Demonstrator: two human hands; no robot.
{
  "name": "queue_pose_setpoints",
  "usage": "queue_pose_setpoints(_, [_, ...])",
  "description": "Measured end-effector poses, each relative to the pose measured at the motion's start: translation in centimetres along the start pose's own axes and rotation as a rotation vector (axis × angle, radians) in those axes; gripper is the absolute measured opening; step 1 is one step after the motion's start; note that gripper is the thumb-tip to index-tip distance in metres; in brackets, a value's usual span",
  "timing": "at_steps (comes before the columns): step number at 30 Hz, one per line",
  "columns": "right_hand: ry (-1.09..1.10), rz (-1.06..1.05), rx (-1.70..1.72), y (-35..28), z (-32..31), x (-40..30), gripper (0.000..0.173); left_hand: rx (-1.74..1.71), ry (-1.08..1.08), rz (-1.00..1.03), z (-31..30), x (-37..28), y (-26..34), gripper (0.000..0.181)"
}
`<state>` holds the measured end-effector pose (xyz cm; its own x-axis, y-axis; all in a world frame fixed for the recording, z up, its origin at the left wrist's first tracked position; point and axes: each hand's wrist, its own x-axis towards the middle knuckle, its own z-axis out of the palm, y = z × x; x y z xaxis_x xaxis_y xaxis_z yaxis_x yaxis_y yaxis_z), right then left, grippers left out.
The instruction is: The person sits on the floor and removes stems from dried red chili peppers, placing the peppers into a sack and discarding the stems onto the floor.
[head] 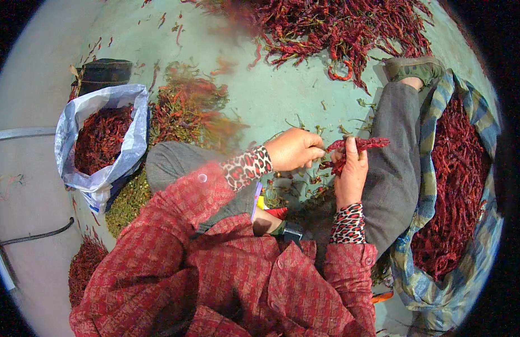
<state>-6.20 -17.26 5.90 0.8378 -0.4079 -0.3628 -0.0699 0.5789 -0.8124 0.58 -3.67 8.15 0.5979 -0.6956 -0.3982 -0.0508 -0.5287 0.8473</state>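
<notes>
My right hand (351,175) grips a few wrinkled dried red chili peppers (371,144), its thumb laid over them. One pepper points out to the right; others stick out to the left beneath the fingers. My left hand (292,150) is beside their left ends, fingers curled and fingertips drawn together. Whether a stem is pinched there is too small to tell. Below the hands, loose green stems and pepper caps (316,179) lie on the pale green floor between my legs.
A heap of dried chilies (327,25) spreads ahead. At right stands a checked cloth sack (428,168) of chilies; at left, a white-and-blue woven sack (135,105) holds more. Beside it lie stems with red scraps (184,109) and a dark container (106,73).
</notes>
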Motion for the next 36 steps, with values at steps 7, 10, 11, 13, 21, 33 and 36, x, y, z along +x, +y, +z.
queue_pose_setpoints(7, [0.052, 0.197, 0.135, 0.4, -0.2, 0.2, 0.013, 0.331, -0.031, 0.605, 0.1, -0.4, 1.2, 0.014])
queue_pose_setpoints(10, [0.019, 0.222, 0.106, 0.5, -0.2, 0.0, 0.014, 0.295, -0.117, 0.611, -1.1, -0.5, 1.8, 0.014])
queue_pose_setpoints(11, [0.007, 0.224, 0.073, 0.6, -0.6, 0.1, 0.015, 0.238, -0.146, 0.498, -1.1, -0.3, 2.0, 0.014])
queue_pose_setpoints(13, [0.076, 0.088, -0.086, -0.6, 0.4, -0.4, 0.015, 0.115, -0.203, 0.251, -0.8, -0.4, 1.6, 0.016])
queue_pose_setpoints(21, [0.076, -0.015, -0.176, -3.6, 1.1, -0.6, 0.008, 0.342, -0.183, 0.000, -1.0, 2.8, -6.9, 0.023])
queue_pose_setpoints(33, [0.010, 0.268, 0.301, 0.2, 0.1, 1.2, 0.010, 1.023, 0.245, -0.031, -11.7, 12.8, -8.8, 0.025])
queue_pose_setpoints(36, [0.081, 0.259, 0.226, 0.1, -0.1, 1.1, 0.018, 0.884, 0.170, -0.033, -9.5, 8.1, -7.0, 0.026])
